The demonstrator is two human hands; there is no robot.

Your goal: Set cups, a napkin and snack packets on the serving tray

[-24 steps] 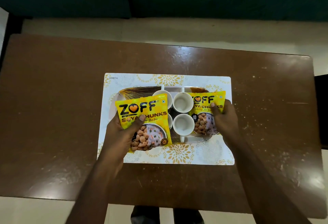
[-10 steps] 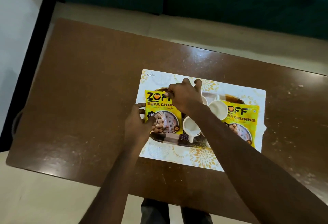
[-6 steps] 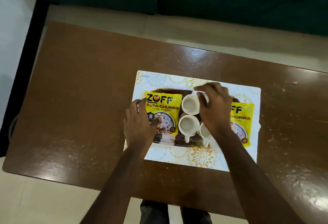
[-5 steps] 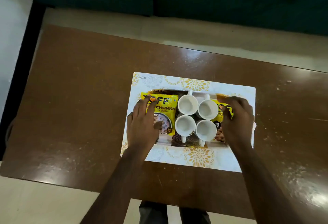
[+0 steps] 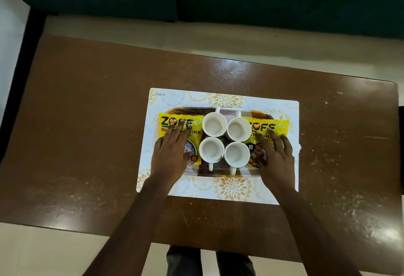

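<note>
1. The serving tray [image 5: 209, 173] lies on a white placemat with gold flowers [image 5: 231, 188] in the middle of the brown surface [image 5: 87, 122]; only its dark striped edges show between what it carries.
2. Four white cups [image 5: 225, 142] stand upright and empty in a tight two-by-two block at the tray's centre, rims touching or nearly so, two handles toward the person and two away.
3. The left snack packet [image 5: 194, 131], yellow and marked ZOFF soya chunks, lies flat just left of the cups; the right snack packet [image 5: 275, 127] lies flat just right of them.
4. The left hand [image 5: 172, 151] rests palm-down on the left packet, fingers spread wide and flat, gripping nothing. The right hand [image 5: 273, 155] does likewise on the right packet.
5. What changed: a second ago the right hand was crossing over among the cups and the right packet sat further out; half a second ago both hands had come to the packets. Now the cups are squared up and each packet is pressed in against them.
6. Meaning: the cups and packets look placed, and this reads as a last pat to settle them.
7. A pale sheet [image 5: 229, 112] shows at the tray's far edge behind the cups; whether it is the napkin I cannot tell.
</note>
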